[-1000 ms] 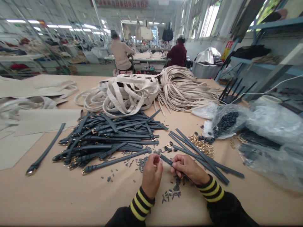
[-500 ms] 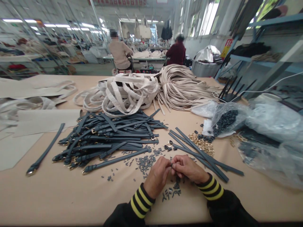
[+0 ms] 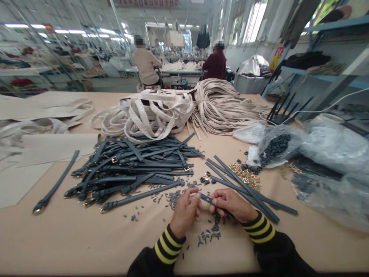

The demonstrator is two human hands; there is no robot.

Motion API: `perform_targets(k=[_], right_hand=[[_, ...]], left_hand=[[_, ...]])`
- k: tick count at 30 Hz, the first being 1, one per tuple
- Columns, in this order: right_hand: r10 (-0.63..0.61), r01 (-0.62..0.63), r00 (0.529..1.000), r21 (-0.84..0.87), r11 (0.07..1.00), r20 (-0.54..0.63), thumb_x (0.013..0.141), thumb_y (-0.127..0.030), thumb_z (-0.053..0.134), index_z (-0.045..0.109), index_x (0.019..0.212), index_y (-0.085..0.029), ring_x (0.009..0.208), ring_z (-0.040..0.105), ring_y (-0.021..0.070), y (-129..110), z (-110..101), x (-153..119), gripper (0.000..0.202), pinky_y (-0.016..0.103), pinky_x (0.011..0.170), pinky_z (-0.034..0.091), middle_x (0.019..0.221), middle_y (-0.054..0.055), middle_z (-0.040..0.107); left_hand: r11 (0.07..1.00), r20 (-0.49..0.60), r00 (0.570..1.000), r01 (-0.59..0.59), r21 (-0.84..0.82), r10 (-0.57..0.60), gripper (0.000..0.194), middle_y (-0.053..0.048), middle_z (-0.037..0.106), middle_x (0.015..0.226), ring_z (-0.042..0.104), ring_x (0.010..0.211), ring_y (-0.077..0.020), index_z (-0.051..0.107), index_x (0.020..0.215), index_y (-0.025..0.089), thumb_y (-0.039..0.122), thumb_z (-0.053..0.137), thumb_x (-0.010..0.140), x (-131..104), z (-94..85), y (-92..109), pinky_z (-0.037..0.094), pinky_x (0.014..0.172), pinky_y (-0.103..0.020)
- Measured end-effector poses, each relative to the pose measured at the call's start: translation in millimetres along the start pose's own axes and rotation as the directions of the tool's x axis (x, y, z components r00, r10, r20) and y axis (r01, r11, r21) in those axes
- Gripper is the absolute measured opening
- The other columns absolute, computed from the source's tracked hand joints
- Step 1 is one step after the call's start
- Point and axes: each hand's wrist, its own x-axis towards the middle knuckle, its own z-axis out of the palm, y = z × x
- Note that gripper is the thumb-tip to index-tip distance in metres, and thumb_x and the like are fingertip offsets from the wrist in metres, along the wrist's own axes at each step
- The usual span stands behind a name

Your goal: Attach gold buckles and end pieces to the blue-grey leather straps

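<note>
A short stretch of dark strap [image 3: 206, 198] shows between my hands. My right hand [image 3: 232, 204] is closed on it, thumb and fingers pinching it. Beside its other end is my left hand [image 3: 186, 213], fingers curled and thumb against the tip; the exact contact is partly hidden. The rest of the strap is covered by my right hand. Small dark offcuts [image 3: 204, 237] lie on the table below my hands, along with a little cluster of dark pieces [image 3: 215, 224]. More small dark bits [image 3: 174, 198] are scattered behind my left hand.
A heap of dark buckled straps [image 3: 129, 169] lies left of centre, one buckled strap [image 3: 56, 184] apart. Plain dark straps [image 3: 245, 184] cross near gold buckles [image 3: 245, 177]. Beige strap bundles [image 3: 219, 104] lie behind; plastic bags [image 3: 331, 146] sit right. Two people work further back.
My hands have drawn slightly apart, the left one shifting left, and a stretch of strap now shows between them. Small dark pieces now lie near my left wrist.
</note>
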Motion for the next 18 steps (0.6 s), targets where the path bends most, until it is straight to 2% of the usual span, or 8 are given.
perform_targets(k=[2,5,10,12,13,15,17,18], right_hand=[[0.001,-0.001,1.000,-0.006,1.000,0.017,0.073,-0.038,0.056,0.052,0.079,-0.011,0.042,0.044,0.0033,1.0,0.7,0.1,0.028,0.015,0.040,0.032,0.071,0.005,0.065],[0.012,-0.011,0.999,-0.037,0.999,0.031,0.077,-0.039,0.052,0.054,0.083,-0.011,0.044,0.047,0.0037,0.3,-0.4,-0.3,0.029,0.015,0.041,0.035,0.075,0.006,0.065],[0.046,-0.034,0.996,-0.157,0.987,0.073,0.079,-0.036,0.047,0.054,0.089,-0.011,0.049,0.053,0.0066,-2.3,-3.1,-2.0,0.028,0.018,0.046,0.040,0.082,0.008,0.065],[0.028,-0.011,0.999,-0.331,0.944,0.045,0.078,-0.030,0.048,0.054,0.088,-0.013,0.054,0.056,0.0097,-1.5,-1.0,-3.7,0.020,0.021,0.050,0.043,0.080,0.006,0.065],[-0.022,0.016,1.000,-0.467,0.884,-0.007,0.078,-0.027,0.048,0.055,0.087,-0.015,0.058,0.057,0.0118,-0.4,1.0,-5.1,0.016,0.024,0.054,0.044,0.078,0.005,0.064],[-0.196,0.045,0.973,-0.735,0.676,-0.120,0.079,-0.021,0.045,0.056,0.087,-0.017,0.070,0.059,0.0169,2.7,6.1,-8.8,0.015,0.030,0.065,0.045,0.080,0.005,0.063],[-0.344,0.022,0.924,-0.873,0.487,-0.169,0.079,-0.017,0.042,0.056,0.093,-0.019,0.083,0.057,0.0204,6.4,11.2,-13.2,0.019,0.034,0.074,0.043,0.089,0.006,0.062],[-0.374,0.012,0.911,-0.895,0.446,-0.174,0.079,-0.016,0.042,0.055,0.096,-0.019,0.087,0.056,0.0210,8.3,13.0,-15.2,0.021,0.035,0.077,0.042,0.093,0.007,0.061]], left_hand=[[0.984,0.052,0.996,0.078,-0.158,-0.070,0.033,0.005,0.049,0.051,0.037,0.034,-0.0051,0.047,0.088,0.014,0.044,0.048,0.075,1.1,3.0,0.2,0.031,0.031,-0.016],[0.955,0.045,0.994,0.113,-0.273,-0.104,0.029,0.006,0.049,0.048,0.034,0.032,-0.0020,0.045,0.073,0.014,0.042,0.054,0.073,1.0,4.5,0.6,0.027,0.029,-0.012],[0.927,0.037,0.989,0.146,-0.346,-0.142,0.028,0.006,0.050,0.048,0.034,0.031,-0.0015,0.045,0.074,0.014,0.040,0.054,0.074,1.0,1.1,-0.2,0.025,0.028,-0.011],[0.926,0.022,0.991,0.130,-0.354,-0.131,0.029,0.006,0.050,0.049,0.036,0.033,-0.0019,0.047,0.076,0.013,0.041,0.052,0.075,1.6,-0.3,-1.4,0.026,0.030,-0.012],[0.932,0.009,0.993,0.113,-0.345,-0.117,0.029,0.005,0.051,0.051,0.038,0.035,-0.0023,0.049,0.077,0.013,0.041,0.052,0.075,1.7,-0.8,-2.2,0.028,0.031,-0.012],[0.957,-0.027,0.997,0.063,-0.285,-0.074,0.028,0.003,0.053,0.055,0.043,0.040,-0.0034,0.051,0.079,0.012,0.039,0.053,0.074,1.7,-1.6,-3.9,0.032,0.035,-0.013],[0.982,-0.058,0.998,0.007,-0.190,-0.018,0.024,0.002,0.055,0.058,0.046,0.043,-0.0043,0.053,0.081,0.011,0.033,0.054,0.072,1.3,-1.9,-5.8,0.036,0.039,-0.015],[0.988,-0.071,0.997,-0.015,-0.155,0.005,0.023,0.002,0.055,0.058,0.048,0.045,-0.0048,0.052,0.082,0.011,0.031,0.055,0.071,1.0,-1.8,-6.8,0.037,0.041,-0.015]])
